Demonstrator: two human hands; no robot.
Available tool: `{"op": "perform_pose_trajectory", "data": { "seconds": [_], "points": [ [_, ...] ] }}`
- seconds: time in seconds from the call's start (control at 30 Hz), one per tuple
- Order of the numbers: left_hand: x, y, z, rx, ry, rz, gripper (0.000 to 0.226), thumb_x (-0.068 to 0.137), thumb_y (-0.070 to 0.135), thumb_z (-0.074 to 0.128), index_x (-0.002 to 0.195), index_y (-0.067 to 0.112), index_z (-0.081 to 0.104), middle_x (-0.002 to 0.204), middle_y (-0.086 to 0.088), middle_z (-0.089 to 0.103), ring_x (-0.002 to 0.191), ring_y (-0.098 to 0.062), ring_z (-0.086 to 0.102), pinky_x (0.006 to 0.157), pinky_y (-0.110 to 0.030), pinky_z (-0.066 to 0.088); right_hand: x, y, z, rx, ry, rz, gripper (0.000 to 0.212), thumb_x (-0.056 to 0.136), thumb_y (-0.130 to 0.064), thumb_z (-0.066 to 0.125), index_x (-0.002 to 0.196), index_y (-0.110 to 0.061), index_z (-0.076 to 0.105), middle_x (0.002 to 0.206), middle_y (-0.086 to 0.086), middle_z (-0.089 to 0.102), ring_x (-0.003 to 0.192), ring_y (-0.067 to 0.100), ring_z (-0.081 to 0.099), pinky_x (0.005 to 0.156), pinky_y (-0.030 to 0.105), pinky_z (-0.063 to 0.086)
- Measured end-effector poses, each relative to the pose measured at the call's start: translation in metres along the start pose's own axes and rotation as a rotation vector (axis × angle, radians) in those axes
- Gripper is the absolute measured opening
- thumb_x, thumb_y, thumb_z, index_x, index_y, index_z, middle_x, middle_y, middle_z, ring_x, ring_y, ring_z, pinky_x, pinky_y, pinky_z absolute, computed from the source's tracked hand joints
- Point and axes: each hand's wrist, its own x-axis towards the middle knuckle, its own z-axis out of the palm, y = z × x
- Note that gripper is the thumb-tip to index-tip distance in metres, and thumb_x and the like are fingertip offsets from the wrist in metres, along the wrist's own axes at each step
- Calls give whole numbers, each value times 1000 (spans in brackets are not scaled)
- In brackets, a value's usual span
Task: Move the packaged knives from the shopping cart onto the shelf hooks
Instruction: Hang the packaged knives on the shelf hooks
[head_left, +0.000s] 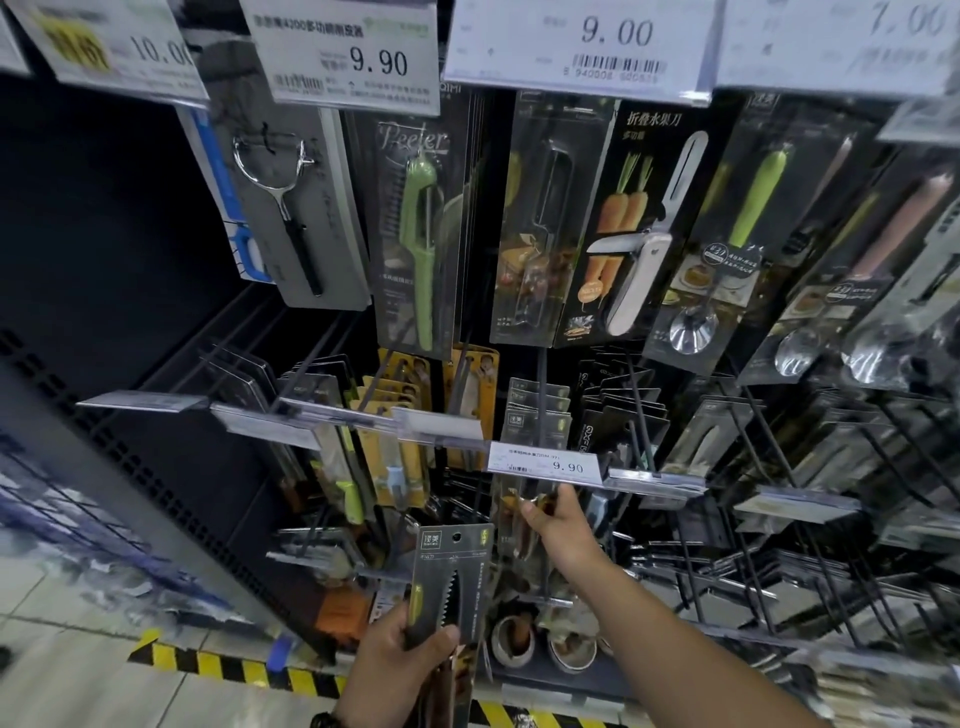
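Left hand: the left hand (400, 657) is low in the view, thumb and fingers curled round the lower part of a packaged knife (451, 587), holding it upright.
Packaged knife: a dark card with a hang hole at the top and a serrated blade showing through the front; its top edge is level with the right hand, just to that hand's left.
Right hand: the right hand (558, 525) reaches up and forward of the left one, fingers pinching a second knife pack (524, 512) hanging on a shelf hook (543, 415).
Price tag: a white price tag (545, 464) reading 9.90 sits directly above the right hand, at the front end of that hook.
Above both hands: a row of hanging peelers (422, 249) and a folding fruit knife (644, 234).
Below the left hand: yellow and black floor tape (228, 665).
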Motion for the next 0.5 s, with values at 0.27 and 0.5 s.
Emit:
{"op": "perform_pose_trajectory", "data": {
  "seconds": [0.27, 0.5],
  "points": [
    [-7, 18, 19, 20, -95, 52, 19, 88, 10, 67, 103, 21, 68, 95, 8, 76, 91, -6, 69, 76, -18, 52, -46, 20, 5, 158, 143, 3, 24, 99, -16, 53, 123, -12, 55, 108, 6, 62, 91, 20, 61, 71, 23, 48],
    [5, 33, 36, 105, -113, 180, 16, 89, 16, 68, 100, 28, 69, 104, 2, 74, 101, -19, 67, 88, -34, 54, -85, -4, 18, 261, -74, -112, 17, 98, -11, 53, 101, -9, 70, 98, 3, 76, 93, 16, 70, 78, 25, 55]
  ]
}}
